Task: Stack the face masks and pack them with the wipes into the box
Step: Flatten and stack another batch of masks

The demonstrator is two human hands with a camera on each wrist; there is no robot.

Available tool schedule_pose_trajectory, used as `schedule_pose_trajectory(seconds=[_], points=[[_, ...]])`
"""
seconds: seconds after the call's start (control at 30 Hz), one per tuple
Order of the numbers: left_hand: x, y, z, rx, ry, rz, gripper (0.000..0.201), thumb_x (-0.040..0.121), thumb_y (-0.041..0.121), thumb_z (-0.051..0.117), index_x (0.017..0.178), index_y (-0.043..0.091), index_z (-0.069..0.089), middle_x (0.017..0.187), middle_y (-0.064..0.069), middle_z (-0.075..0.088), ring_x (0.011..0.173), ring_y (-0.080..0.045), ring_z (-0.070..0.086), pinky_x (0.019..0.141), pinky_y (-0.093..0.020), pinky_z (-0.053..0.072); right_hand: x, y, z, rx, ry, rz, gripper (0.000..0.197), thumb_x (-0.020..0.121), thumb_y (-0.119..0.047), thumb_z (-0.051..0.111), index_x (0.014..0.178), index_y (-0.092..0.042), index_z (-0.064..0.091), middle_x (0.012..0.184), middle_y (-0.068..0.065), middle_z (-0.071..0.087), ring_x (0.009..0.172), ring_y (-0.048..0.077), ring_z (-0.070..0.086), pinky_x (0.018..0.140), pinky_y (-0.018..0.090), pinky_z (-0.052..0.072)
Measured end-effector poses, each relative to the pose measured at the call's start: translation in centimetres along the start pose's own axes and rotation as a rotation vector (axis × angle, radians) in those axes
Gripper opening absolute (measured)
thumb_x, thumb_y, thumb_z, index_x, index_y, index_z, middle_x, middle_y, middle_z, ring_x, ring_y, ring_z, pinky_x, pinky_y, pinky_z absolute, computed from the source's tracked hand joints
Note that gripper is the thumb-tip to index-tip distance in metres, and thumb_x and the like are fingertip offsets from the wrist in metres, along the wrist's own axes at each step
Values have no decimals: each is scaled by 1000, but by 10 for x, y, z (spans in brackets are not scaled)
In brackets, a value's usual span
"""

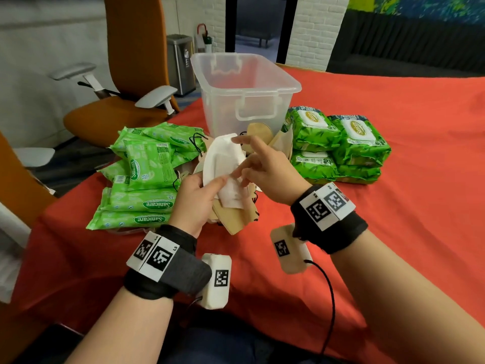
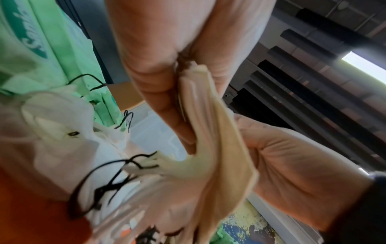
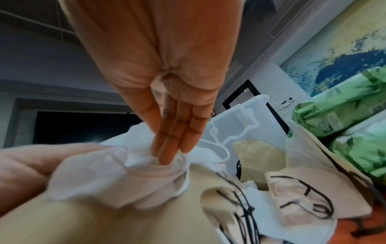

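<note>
— Your left hand grips the masks, just in front of the box
— And your right hand, fingers straight, touches the top white one

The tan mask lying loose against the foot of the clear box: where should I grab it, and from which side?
Judging from the head view, take the tan mask by its rounded upper edge, coming from above and from the right hand side. It leans against the box wall with that edge free, while its lower part is buried under other masks. Avoid the black ear loops; they look tangled.
</note>
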State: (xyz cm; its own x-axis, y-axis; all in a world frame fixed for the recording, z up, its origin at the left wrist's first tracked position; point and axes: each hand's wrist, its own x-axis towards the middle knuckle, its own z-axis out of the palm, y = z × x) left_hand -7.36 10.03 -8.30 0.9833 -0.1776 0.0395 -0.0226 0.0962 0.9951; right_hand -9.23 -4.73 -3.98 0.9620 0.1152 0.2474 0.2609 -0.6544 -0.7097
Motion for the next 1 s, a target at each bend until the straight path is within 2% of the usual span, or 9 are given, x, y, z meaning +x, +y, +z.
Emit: schedule_pose_trajectory(seconds=[0.1, 0.17, 0.37, 0.5, 0.57, 0.67, 0.77, 0.9, 1.0], points=[[-2, 1, 0, -20, -91, 28, 21, 93, 10, 51, 86, 19, 68, 84, 3, 72, 83, -15, 67, 80, -32, 53, 8, 0, -5, -135, -47, 26, 51, 79, -7, 62, 123, -28, 51, 66, -14, 58, 66, 11, 60, 78, 38, 52], [-2, 2, -2, -35, -123, 35, 23, 95, 13, 47, 88, 16, 69, 87, 0, 73, 88, -19, 67, 84, -35, 52, 12, -1, -8, -188, -54, 50, 42, 78, -16, 68, 118, -26, 57, 65, -13, 51, 69, 13, 53, 80, 39, 49], [-2, 4, -8, -110, -149, 2, 36, 96, 8, 43, 76, 14, 72, 73, 3, 73, 71, -8, 68, 67, -21, 53, 21, 3, -11, -181, -64, 83, 31, 74, -23, 74, 100, -20, 57, 104, 8, 40, 97, 19, 40, 79, 24, 36], [0, 0, -9, -46, -136, 18, 23, 88, -3, 50, 87, 10, 69, 73, 4, 72, 66, -6, 66, 57, -18, 52, 21, 3, -15, -175, -38, 75, 21, 75, -16, 74, 91, -10, 61, 89, 3, 44, 81, 16, 41, 57, 15, 30], [0, 1, -10, -42, -115, 31, 27, 87, -9, 49, 101, 9, 64, 78, 5, 71, 66, -5, 64, 52, -16, 50, 20, 4, -18, -123, 3, 81, 20, 73, -15, 75, 79, -17, 56, 70, -3, 45, 66, 10, 44, 54, 20, 30], [1, 3, -13, -98, -47, 97, 51, 83, -13, 54, 115, 26, 51, 109, -5, 64, 94, -17, 64, 74, -27, 56, 18, 7, -24, 34, 85, 97, 36, 67, -11, 81, 70, -27, 49, 62, -8, 43, 52, 8, 39, 54, 24, 37], [-1, 5, -15, -107, -40, 149, 66, 82, -16, 54, 114, 41, 46, 123, -5, 58, 113, -26, 58, 92, -46, 50, 14, 8, -32, 108, 133, 140, 39, 62, -5, 83, 70, -24, 50, 61, 5, 51, 51, 18, 42, 51, 26, 39], [0, 4, -17, -52, -40, 173, 59, 83, -18, 50, 105, 37, 55, 124, -7, 59, 114, -23, 57, 99, -48, 45, 10, 10, -42, 210, 186, 208, 37, 63, -2, 82, 71, -17, 49, 63, 15, 57, 44, 21, 51, 42, 28, 43], [0, 4, -18, 43, -28, 178, 47, 84, -13, 51, 92, 32, 63, 104, -1, 64, 97, -13, 59, 91, -33, 47, 10, 13, -46, 215, 226, 220, 35, 61, -6, 84, 66, -17, 51, 65, 16, 57, 54, 20, 51, 55, 34, 44]])
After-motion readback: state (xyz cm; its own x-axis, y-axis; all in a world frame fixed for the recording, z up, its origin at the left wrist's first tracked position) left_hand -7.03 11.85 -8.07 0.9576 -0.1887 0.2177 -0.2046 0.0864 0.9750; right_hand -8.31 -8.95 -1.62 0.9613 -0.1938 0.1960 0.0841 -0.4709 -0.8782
